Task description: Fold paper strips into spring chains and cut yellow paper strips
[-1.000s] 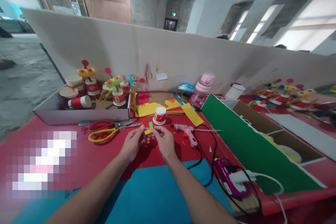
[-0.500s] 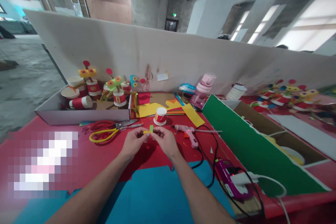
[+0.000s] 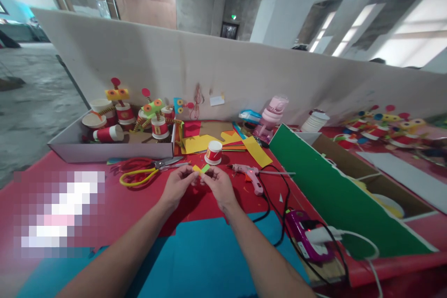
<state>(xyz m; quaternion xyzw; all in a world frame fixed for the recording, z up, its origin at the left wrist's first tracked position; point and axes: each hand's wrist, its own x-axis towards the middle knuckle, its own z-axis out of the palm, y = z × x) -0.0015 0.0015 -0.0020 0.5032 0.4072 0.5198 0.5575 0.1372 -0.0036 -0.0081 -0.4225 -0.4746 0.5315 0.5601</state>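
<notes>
Between the fingertips of both hands are two small paper strips that meet at an angle. My left hand is closed on the yellow paper strip. Closed on the green paper strip is my right hand. Just beyond the fingers an upturned red and white paper cup stands on the red table cover. To the right of my right hand lies a pink glue gun with a glue stick in its back. Yellow-handled scissors lie left of my left hand.
A white box at the left holds cups and paper-cup figures. Yellow paper sheets lie behind the cup. On the right are a green-sided box and a purple power strip with cables. Blue paper covers the front.
The green strip has tilted from upright toward the right, and the yellow strip now points up at a slant. Both hands stay near the same place.
</notes>
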